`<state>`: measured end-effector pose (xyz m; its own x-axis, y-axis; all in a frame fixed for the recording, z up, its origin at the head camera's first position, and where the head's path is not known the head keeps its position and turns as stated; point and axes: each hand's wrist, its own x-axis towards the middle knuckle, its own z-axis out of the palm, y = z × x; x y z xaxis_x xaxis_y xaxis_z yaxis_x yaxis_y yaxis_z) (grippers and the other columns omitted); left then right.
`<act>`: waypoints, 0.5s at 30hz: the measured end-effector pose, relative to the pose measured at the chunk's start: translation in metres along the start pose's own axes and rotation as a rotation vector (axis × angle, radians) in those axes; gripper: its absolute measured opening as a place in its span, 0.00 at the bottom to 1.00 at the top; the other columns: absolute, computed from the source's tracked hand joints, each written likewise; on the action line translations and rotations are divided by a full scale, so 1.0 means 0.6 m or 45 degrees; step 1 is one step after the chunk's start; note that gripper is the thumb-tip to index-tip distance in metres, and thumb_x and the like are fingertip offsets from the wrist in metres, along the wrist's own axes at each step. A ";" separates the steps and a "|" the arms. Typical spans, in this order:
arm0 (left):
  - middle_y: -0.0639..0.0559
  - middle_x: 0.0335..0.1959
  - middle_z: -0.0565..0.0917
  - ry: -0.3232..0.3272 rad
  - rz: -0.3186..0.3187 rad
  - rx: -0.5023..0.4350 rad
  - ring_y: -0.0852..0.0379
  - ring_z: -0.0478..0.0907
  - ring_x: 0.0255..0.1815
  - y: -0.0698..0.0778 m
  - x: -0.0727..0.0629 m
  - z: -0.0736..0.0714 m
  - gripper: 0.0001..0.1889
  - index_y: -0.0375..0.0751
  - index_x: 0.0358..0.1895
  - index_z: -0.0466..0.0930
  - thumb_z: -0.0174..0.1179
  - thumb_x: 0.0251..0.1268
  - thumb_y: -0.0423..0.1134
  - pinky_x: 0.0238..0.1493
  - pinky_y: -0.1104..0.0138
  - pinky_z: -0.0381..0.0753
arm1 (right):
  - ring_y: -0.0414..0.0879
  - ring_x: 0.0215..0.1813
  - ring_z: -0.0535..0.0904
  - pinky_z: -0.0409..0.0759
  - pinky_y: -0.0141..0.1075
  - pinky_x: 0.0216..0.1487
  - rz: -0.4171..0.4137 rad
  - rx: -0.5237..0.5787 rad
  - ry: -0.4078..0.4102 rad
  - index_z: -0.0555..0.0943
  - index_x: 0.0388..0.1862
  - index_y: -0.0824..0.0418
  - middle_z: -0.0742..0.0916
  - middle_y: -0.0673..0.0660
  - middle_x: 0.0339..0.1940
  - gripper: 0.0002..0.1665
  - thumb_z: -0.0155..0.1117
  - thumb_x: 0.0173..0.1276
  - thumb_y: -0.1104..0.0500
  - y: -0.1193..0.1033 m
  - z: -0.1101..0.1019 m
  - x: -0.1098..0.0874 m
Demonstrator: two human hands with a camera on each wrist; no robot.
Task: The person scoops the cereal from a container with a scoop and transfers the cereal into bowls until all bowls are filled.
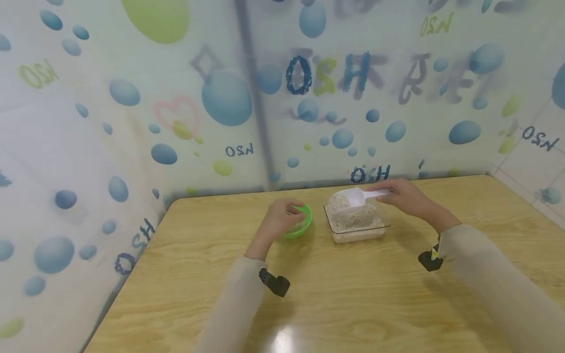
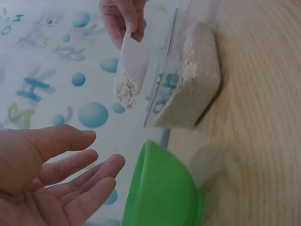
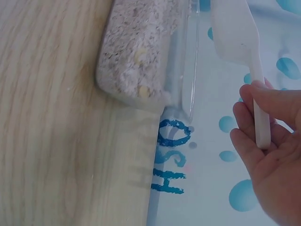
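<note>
My right hand grips the handle of a white plastic scoop over a clear rectangular container. In the left wrist view the scoop carries a little pale, flaky, grainy material near its lip. The same kind of material fills much of the container, with a hollow in its surface. To the left stands a green bowl with some of the grains inside. My left hand hovers over the bowl, its fingers loosely bent and holding nothing, as the left wrist view shows.
Both things stand on a wood-grain table, close to its back edge. Behind it hangs a pale curtain printed with blue and green bubbles and letters. Dark wrist cameras are strapped to both forearms.
</note>
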<state>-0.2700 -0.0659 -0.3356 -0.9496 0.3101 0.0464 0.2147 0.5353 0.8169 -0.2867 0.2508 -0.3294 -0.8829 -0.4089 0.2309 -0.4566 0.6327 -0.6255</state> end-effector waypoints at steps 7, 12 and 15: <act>0.41 0.45 0.80 0.050 -0.039 0.071 0.47 0.78 0.45 -0.009 -0.005 -0.040 0.18 0.36 0.53 0.76 0.60 0.60 0.36 0.42 0.60 0.78 | 0.64 0.56 0.71 0.70 0.55 0.52 -0.031 0.019 -0.016 0.77 0.51 0.71 0.79 0.70 0.51 0.16 0.56 0.65 0.68 -0.014 0.009 0.020; 0.41 0.47 0.79 0.079 -0.088 0.085 0.47 0.77 0.46 -0.025 -0.010 -0.066 0.19 0.36 0.54 0.75 0.60 0.60 0.37 0.42 0.58 0.78 | 0.64 0.57 0.70 0.70 0.55 0.53 -0.055 0.038 -0.045 0.77 0.52 0.71 0.78 0.70 0.52 0.16 0.56 0.65 0.68 -0.026 0.020 0.037; 0.39 0.47 0.79 0.090 -0.104 0.090 0.46 0.77 0.46 -0.035 -0.015 -0.081 0.19 0.34 0.55 0.75 0.60 0.60 0.36 0.43 0.56 0.78 | 0.63 0.57 0.71 0.70 0.55 0.53 -0.073 0.054 -0.057 0.78 0.51 0.70 0.79 0.69 0.52 0.16 0.57 0.65 0.69 -0.031 0.028 0.047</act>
<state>-0.2772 -0.1179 -0.3251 -0.9777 0.2085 0.0236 0.1492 0.6114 0.7771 -0.3014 0.2164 -0.3238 -0.8492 -0.4731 0.2345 -0.5004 0.5795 -0.6432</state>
